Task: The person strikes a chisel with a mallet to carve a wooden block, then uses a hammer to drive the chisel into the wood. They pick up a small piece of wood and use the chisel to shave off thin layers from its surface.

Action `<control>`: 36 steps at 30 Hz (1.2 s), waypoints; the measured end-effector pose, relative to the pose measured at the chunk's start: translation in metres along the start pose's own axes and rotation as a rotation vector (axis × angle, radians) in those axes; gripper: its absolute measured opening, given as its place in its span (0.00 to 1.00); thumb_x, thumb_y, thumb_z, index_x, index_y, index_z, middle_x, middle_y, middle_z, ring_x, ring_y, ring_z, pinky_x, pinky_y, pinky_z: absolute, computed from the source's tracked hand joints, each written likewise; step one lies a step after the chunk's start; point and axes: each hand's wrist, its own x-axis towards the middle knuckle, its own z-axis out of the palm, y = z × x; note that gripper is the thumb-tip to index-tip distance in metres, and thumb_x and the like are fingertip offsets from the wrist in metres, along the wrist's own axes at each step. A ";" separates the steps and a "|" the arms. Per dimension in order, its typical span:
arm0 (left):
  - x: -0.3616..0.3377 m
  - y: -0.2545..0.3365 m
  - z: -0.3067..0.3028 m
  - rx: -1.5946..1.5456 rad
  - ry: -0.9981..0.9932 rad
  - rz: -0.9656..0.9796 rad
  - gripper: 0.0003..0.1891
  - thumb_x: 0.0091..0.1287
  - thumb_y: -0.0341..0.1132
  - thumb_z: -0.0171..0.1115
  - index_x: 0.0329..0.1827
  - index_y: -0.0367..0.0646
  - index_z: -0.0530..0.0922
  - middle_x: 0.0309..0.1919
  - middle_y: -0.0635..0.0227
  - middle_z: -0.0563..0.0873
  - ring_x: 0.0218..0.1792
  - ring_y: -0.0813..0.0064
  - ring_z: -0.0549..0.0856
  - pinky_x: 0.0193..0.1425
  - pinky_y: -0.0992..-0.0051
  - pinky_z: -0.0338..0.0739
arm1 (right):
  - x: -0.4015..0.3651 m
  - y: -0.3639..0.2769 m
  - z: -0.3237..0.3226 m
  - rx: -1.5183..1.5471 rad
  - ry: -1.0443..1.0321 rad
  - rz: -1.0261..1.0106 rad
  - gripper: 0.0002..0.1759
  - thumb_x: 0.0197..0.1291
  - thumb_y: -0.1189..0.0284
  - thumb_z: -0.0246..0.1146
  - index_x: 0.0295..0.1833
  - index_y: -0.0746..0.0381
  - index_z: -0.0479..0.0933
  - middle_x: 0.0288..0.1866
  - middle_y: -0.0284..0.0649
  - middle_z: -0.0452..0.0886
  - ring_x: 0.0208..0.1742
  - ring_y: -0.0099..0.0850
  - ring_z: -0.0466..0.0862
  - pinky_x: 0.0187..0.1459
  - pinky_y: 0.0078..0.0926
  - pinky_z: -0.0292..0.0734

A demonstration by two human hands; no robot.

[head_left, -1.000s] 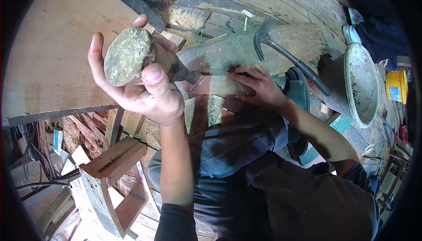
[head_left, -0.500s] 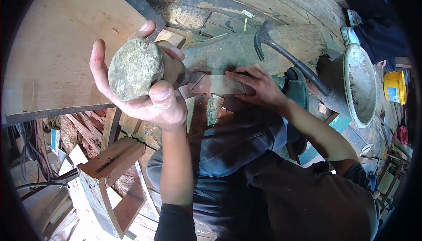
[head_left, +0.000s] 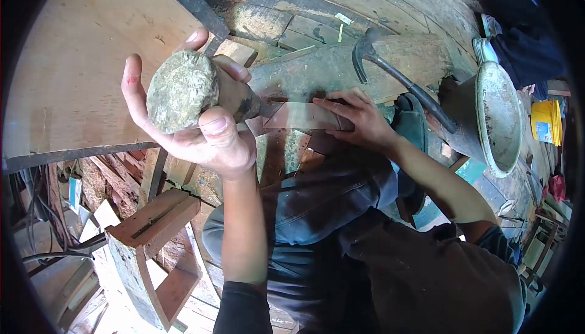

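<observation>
- Across the far side, worn floorboards (head_left: 365, 5) run in long, grey-brown planks, with sawdust (head_left: 259, 22) scattered over one patch
- On the floor, a thick, scuffed board (head_left: 292, 69) carries a claw hammer (head_left: 396, 73), whose dark handle reaches toward a stained bucket (head_left: 503, 108)
- To the left spreads a broad plywood sheet (head_left: 85, 60) with a dark edge; below it are reddish wood scraps (head_left: 119, 179), black cables (head_left: 58, 255) and a slotted wooden frame (head_left: 173, 227)
- Near the middle, just above the person's dark trousers (head_left: 298, 212), a wood block (head_left: 301, 116) lies lengthwise along the near side of the board
- The left hand (head_left: 210, 151) has its thumb and fingers bent round a round-ended tool (head_left: 183, 93), its battered, pale end turned up and its narrow end beside the block
- The right hand (head_left: 359, 118) pinches the block's right end between thumb and fingers
- At upper right, another person's dark clothing (head_left: 524, 60) and pale shoe (head_left: 483, 49) show
- Beyond the bucket, a yellow tub (head_left: 538, 115) bears a pale blue label (head_left: 542, 131), its print too small to read
</observation>
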 end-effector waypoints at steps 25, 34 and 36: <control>-0.001 0.000 0.020 -0.051 -0.275 -0.358 0.21 0.50 0.21 0.71 0.50 0.30 0.81 0.53 0.59 0.85 0.51 0.73 0.84 0.59 0.72 0.77 | 0.001 -0.003 -0.002 0.052 -0.001 0.047 0.44 0.45 0.69 0.77 0.73 0.46 0.72 0.61 0.38 0.76 0.62 0.43 0.74 0.67 0.41 0.70; -0.005 0.004 0.017 -0.069 -0.316 -0.374 0.23 0.48 0.21 0.70 0.51 0.34 0.82 0.49 0.64 0.88 0.48 0.78 0.85 0.57 0.76 0.78 | -0.011 0.014 -0.087 -0.258 0.280 0.145 0.19 0.60 0.67 0.70 0.54 0.62 0.78 0.50 0.48 0.81 0.55 0.49 0.78 0.59 0.42 0.73; -0.009 0.007 0.021 -0.044 -0.313 -0.195 0.17 0.57 0.20 0.66 0.50 0.32 0.81 0.40 0.65 0.88 0.39 0.80 0.84 0.46 0.77 0.80 | -0.037 0.045 -0.094 -0.471 0.282 0.330 0.17 0.62 0.66 0.68 0.51 0.65 0.77 0.46 0.53 0.79 0.53 0.53 0.76 0.56 0.47 0.72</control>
